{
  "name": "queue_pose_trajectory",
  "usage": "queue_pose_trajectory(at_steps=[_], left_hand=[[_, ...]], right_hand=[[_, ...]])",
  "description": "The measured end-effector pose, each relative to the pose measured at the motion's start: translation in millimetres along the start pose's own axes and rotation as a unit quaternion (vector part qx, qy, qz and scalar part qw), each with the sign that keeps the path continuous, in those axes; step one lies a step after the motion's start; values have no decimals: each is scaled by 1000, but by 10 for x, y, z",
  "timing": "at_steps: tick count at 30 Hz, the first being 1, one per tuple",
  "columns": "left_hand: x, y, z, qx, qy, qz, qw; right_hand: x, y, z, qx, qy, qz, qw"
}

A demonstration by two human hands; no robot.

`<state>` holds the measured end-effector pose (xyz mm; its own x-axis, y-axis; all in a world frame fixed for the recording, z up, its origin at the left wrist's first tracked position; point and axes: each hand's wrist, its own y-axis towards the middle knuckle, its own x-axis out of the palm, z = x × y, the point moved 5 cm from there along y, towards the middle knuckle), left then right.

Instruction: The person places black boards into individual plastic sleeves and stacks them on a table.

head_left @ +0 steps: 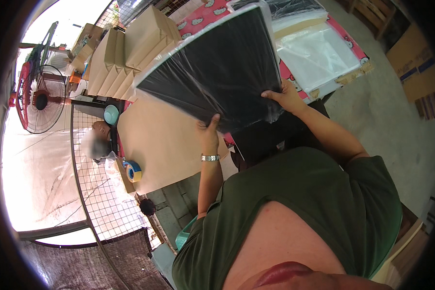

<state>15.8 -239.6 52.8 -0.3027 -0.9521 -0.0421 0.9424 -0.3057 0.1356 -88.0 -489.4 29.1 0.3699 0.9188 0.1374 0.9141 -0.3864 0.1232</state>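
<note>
Between my hands is a flat black sheet stack [222, 67] wrapped in clear plastic, tilted up over the table. My left hand [208, 135] grips its near edge, thumb on top and the other fingers hidden beneath. On its right edge my right hand [282, 96] is closed the same way, thumb pressed on the plastic. A large sheet of brown paper [154, 140] lies on the table under and left of the pack. What exactly the black sheets are I cannot tell.
Brown paper parcels [147, 41] are piled at the far left, near a standing fan [41, 99]. Clear plastic sleeves [319, 55] and another black wrapped pack [295, 8] lie at the far right. Tape rolls [133, 171] sit by the left edge. Cardboard [415, 67] stands at right.
</note>
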Motion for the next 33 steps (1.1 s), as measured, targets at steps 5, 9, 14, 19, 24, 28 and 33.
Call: queue_pose_trajectory(at_steps=[5, 9, 14, 19, 24, 28, 33], left_hand=[[28, -194, -554, -59, 2, -46, 997], [-241, -304, -547, -71, -18, 71, 995], [-561, -216, 512, 223, 186, 272, 917], [-910, 263, 400, 96, -79, 50, 991], [-1106, 307, 183, 85, -128, -11, 988], [-1232, 239, 107, 81, -151, -9, 985], [-1217, 164, 11, 69, -178, -51, 980]], right_hand=[[-12, 150, -193, -39, -152, -8, 988], [239, 289, -1295, -87, -388, -95, 913], [507, 335, -1683, -298, -542, -166, 768], [788, 264, -1568, -249, -601, -271, 709], [422, 305, -1527, -263, -582, -235, 732], [-372, 423, -1755, -108, -562, -239, 784], [-1055, 202, -1200, 3, -215, -174, 961]])
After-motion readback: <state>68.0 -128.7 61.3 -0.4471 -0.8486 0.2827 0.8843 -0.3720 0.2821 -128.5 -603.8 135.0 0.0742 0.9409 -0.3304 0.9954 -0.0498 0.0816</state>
